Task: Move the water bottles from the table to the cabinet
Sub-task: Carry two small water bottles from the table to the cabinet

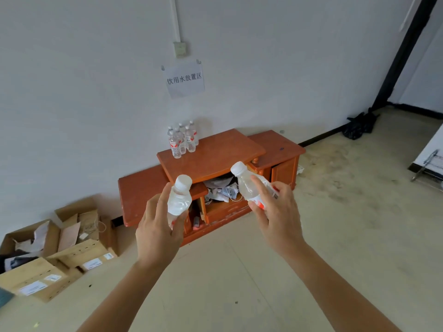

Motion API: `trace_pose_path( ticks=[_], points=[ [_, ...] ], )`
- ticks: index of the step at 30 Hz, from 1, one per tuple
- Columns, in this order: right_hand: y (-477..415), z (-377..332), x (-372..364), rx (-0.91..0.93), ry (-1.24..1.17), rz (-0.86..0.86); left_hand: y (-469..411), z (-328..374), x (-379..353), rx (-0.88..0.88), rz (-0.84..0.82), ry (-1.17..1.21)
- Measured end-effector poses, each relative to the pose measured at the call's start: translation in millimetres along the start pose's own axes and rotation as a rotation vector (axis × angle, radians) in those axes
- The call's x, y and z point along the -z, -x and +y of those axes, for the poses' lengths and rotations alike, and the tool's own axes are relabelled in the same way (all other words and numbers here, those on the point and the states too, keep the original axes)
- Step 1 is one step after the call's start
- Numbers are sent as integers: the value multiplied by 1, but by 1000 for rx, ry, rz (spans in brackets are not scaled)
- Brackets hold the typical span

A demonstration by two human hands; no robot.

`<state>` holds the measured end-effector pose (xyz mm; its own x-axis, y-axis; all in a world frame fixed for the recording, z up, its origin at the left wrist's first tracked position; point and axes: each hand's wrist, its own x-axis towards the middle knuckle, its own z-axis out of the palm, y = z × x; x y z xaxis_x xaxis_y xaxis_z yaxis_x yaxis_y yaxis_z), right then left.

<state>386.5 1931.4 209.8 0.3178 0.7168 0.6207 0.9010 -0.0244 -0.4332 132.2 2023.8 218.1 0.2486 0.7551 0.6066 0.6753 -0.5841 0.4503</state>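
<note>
My left hand grips a clear water bottle with a white cap, held upright. A second clear bottle with a white cap and red label is in my right hand, tilted to the left. Both hands are held out in front of a low orange-brown wooden cabinet against the white wall. Several water bottles stand in a cluster at the back left of the cabinet's raised top.
Crumpled papers fill the cabinet's open middle compartment. Open cardboard boxes lie on the floor at the left. A black bag lies by the wall at the right, and a paper sign hangs above the cabinet.
</note>
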Motion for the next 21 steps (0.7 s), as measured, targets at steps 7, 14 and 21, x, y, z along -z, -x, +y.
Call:
trace_pose_path(
  ticks=[7, 14, 21],
  points=[
    [-112, 84, -98, -78, -22, -10, -106, -46, -127, 108, -141, 47],
    [-270, 182, -205, -58, -140, -144, -254, -77, -242, 277, -117, -11],
    [-413, 219, -303, 9, -150, -266, -376, -126, -301, 403, -39, -23]
  ],
)
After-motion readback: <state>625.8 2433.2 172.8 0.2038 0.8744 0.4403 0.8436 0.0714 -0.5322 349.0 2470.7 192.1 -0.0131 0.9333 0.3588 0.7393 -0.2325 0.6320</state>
